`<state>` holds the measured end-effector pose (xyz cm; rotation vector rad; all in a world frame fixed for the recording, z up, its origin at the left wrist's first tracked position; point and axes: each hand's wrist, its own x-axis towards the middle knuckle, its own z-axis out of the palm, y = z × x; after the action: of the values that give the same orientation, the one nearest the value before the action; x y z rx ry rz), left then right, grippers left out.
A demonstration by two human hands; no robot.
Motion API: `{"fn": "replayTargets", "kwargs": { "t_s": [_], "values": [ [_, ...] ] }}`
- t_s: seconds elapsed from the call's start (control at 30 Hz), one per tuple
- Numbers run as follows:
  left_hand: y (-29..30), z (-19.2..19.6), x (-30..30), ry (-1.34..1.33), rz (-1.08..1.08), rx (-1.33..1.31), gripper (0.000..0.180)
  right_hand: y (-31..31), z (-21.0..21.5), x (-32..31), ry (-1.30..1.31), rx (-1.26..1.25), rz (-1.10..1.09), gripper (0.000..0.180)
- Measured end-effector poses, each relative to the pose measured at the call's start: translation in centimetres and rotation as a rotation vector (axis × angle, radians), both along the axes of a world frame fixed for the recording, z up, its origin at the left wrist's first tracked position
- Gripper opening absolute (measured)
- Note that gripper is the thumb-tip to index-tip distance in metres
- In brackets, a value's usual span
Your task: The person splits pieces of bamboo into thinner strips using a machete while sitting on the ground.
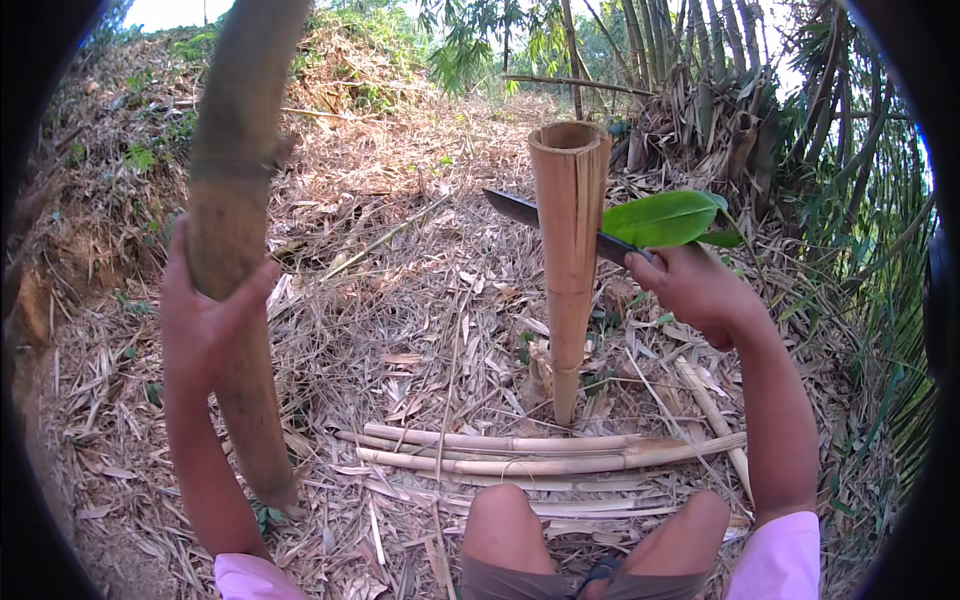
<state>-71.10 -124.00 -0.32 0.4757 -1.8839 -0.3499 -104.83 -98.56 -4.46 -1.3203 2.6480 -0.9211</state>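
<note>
Two bamboo pieces in hand or under work. Upright tube (568,260) at frame centre: pale tan, hollow, open at top rim, tapering to a narrow foot planted in the leaf litter (420,320). Nothing seen inside the open mouth; interior dark, contents cannot be told. Blade (560,226) crossing the tube partway down from upper left to right, dark, part hidden behind or within the tube wall; whether cut in or merely laid against, cannot be told. Right hand (695,290) right of centre, fingers curled tight round the blade's handle, just beside the tube. Green leaf (665,218) directly above that hand.

Thick pole (235,230) at left of frame: mottled brown-green, node ring visible near upper third, leaning slightly, lower end on the ground at lower left. Left hand (205,325) wrapped round its mid-length, thumb across the front, grip closed.

Several split strips (540,455) lying flat across lower centre, pale, roughly horizontal, just below the tube's foot. Knees (600,525) at bottom edge. Standing bamboo clump (720,80) at upper right.
</note>
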Motion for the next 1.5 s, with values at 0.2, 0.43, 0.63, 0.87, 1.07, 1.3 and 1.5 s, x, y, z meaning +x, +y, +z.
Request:
{"fn": "replayTargets", "kwargs": {
  "t_s": [0.2, 0.43, 0.63, 0.87, 1.07, 1.3, 1.5],
  "values": [
    [2.6, -13.9, -4.9, -0.832, -0.010, 0.576, 0.095, 0.3, 1.1, 0.6, 0.164, 0.114, -0.033, 0.038],
    [4.8, -19.8, -3.5, -0.572, -0.121, 0.540, 0.077, 0.4, -0.5, -1.6, 0.141, 0.032, 0.149, 0.042],
    [3.8, -15.5, -4.5, -0.448, -0.113, 0.522, 0.072, -1.1, -2.9, 0.0, -0.012, 0.052, 0.023, 0.040],
    [-1.5, -8.3, -3.7, -0.205, 0.110, 0.346, 0.110, -1.7, -5.0, -2.3, -0.354, -0.245, 0.272, 0.029],
    [-1.2, -0.3, -2.2, -0.164, 0.150, 0.166, 0.103, -2.8, -3.3, -1.4, -0.014, 0.026, 0.022, 0.039],
    [3.9, -19.9, -6.2, -0.624, -0.033, 0.418, 0.081, -2.0, -6.5, -1.4, 0.066, 0.087, -0.042, 0.037],
    [3.1, -19.7, -4.8, -0.475, -0.017, 0.502, 0.080, -2.5, -6.3, 2.2, 0.212, -0.062, 0.106, 0.043]
  ]
}}
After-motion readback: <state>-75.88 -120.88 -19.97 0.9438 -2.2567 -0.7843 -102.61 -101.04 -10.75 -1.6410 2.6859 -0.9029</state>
